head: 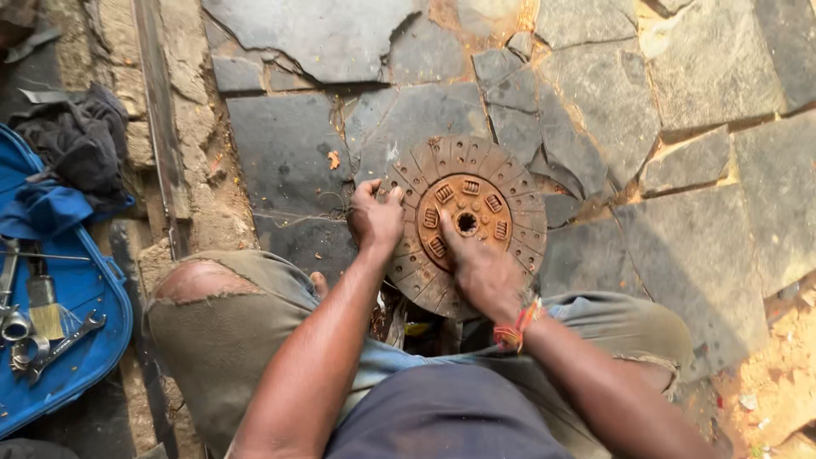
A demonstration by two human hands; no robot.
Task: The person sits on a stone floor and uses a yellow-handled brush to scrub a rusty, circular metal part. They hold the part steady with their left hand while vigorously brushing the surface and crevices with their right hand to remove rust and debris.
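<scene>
A round, rusty clutch disc (501,183) with a rust-orange hub and springs stands tilted on the stone floor in front of my knees. My left hand (374,219) grips its left rim, fingers curled over the edge. Flat against the disc's face lies my right hand (480,270), its fingers reaching up toward the centre hole. A red and orange thread band circles my right wrist (518,323).
A blue tray (85,357) at the left holds spanners (59,344), a brush and other tools, with dark and blue cloths (68,161) on top. Cracked grey stone slabs (697,255) cover the ground. A metal bar (161,127) runs along the left.
</scene>
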